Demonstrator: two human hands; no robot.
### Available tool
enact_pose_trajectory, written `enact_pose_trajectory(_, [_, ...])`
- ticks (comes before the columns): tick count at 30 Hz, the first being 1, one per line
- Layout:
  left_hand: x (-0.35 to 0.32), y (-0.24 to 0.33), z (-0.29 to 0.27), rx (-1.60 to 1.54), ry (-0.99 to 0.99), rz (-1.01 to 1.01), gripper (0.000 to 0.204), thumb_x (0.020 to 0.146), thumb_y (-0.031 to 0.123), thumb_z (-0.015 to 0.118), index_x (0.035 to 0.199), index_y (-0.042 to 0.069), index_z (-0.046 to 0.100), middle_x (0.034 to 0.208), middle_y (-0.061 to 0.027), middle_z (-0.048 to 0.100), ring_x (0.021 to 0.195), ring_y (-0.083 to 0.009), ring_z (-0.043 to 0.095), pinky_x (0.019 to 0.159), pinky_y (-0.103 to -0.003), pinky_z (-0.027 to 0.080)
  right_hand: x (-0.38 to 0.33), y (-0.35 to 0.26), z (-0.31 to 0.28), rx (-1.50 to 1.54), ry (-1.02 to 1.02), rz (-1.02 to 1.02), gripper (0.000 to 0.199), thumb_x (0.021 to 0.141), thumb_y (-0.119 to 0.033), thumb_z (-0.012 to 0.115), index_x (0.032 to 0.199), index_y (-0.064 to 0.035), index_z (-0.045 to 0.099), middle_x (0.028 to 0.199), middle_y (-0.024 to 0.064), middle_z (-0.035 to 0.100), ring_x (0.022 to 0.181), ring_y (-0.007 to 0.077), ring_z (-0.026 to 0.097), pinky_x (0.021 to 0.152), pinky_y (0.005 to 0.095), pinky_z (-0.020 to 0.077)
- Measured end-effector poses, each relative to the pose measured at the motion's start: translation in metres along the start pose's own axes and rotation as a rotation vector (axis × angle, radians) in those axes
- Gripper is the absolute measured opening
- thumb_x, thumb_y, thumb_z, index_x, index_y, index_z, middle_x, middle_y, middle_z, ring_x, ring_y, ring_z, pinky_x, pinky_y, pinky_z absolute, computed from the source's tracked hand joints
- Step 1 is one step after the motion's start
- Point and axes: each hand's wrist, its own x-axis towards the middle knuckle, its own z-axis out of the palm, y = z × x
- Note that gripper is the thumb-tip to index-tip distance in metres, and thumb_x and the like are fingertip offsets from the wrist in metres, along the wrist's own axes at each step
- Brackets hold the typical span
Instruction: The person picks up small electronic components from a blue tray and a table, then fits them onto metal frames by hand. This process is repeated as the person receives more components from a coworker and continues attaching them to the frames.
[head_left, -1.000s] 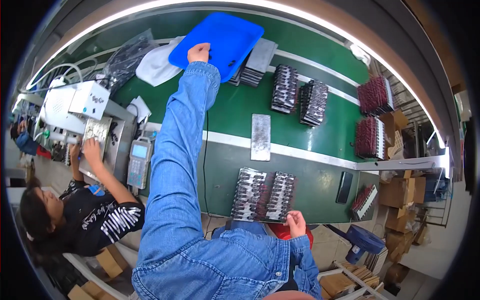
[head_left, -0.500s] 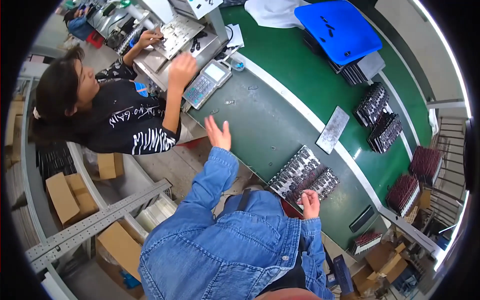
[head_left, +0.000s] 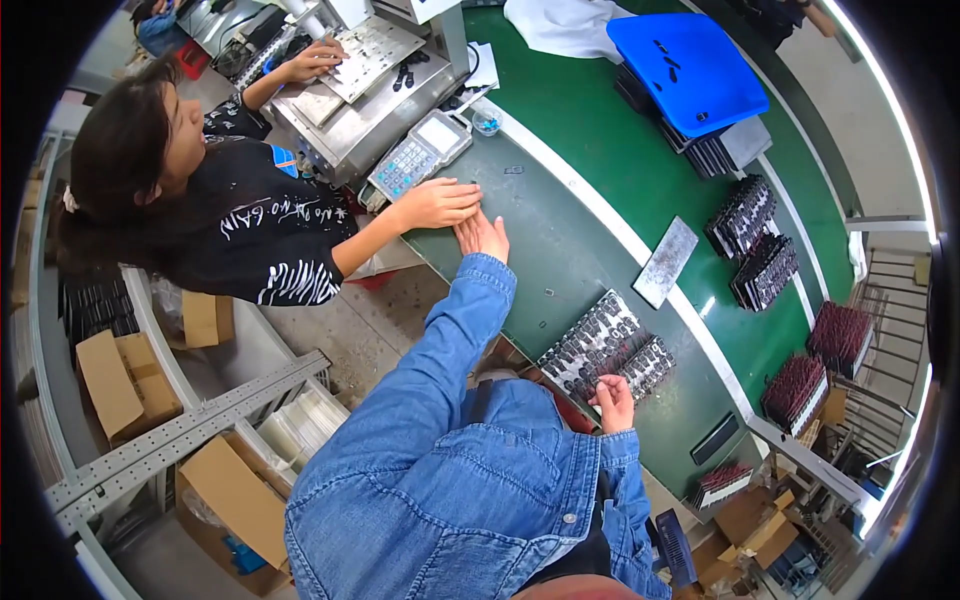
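The left hand [head_left: 487,240], fingers straight and thumb apart, has now met the co-worker's hand [head_left: 437,204] near the keypad [head_left: 418,155]; only the right hand [head_left: 615,404] (curled, grip impossible to tell) is by the bench's [head_left: 530,235] clipped plates [head_left: 592,338].

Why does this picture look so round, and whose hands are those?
There's no robot here. A wide-view camera on someone's head looks down, making straight edges look bent. The blue sleeves are theirs. Their left hand meets a co-worker's hand by the edge of the green bench; their right hand is by clusters of black parts. I can't tell whether either of their hands holds anything. You can also see a blue tray, a flat grey plate and a keypad device.
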Motion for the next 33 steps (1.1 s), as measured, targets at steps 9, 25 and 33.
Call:
enact_pose_trajectory(9, [0.042, 0.019, 0.015, 0.046, 0.139, 0.141, 0.078, 0.083, 0.04, 0.058, 0.141, 0.003, 0.022, 0.144, -0.0258, 0.023, 0.135, -0.0391, 0.017, 0.111, -0.049, 0.011, -0.014, 0.004, -0.011, 0.039, 0.09, 0.003, 0.012, 0.089, -0.006, 0.054, 0.101, -0.0023, 0.051, 0.085, 0.0039, 0.056, 0.064, 0.0093, 0.053, 0.06, 0.0244, 0.0492])
enact_pose_trajectory(25, [0.042, -0.044, -0.001, -0.225, -0.208, 0.846, 0.036, 0.085, 0.01, 0.059, 0.12, 0.013, 0.056, 0.13, -0.011, 0.05, 0.124, -0.0307, 0.042, 0.106, -0.043, 0.032, -0.011, 0.001, 0.0, 0.038, 0.058, 0.05, 0.013, 0.089, -0.005, 0.055, 0.101, -0.0018, 0.052, 0.083, 0.0038, 0.057, 0.065, 0.0089, 0.053, 0.06, 0.0238, 0.0486])
enact_pose_trajectory(33, [-0.005, -0.067, -0.028, -0.286, -0.252, 0.774, 0.042, 0.084, 0.015, 0.061, 0.125, 0.016, 0.053, 0.135, -0.0104, 0.045, 0.128, -0.0293, 0.038, 0.107, -0.043, 0.031, -0.003, 0.006, 0.003, -0.032, -0.023, 0.036, 0.014, 0.089, -0.006, 0.055, 0.101, -0.002, 0.052, 0.082, 0.0042, 0.057, 0.064, 0.0096, 0.053, 0.061, 0.0246, 0.0493])
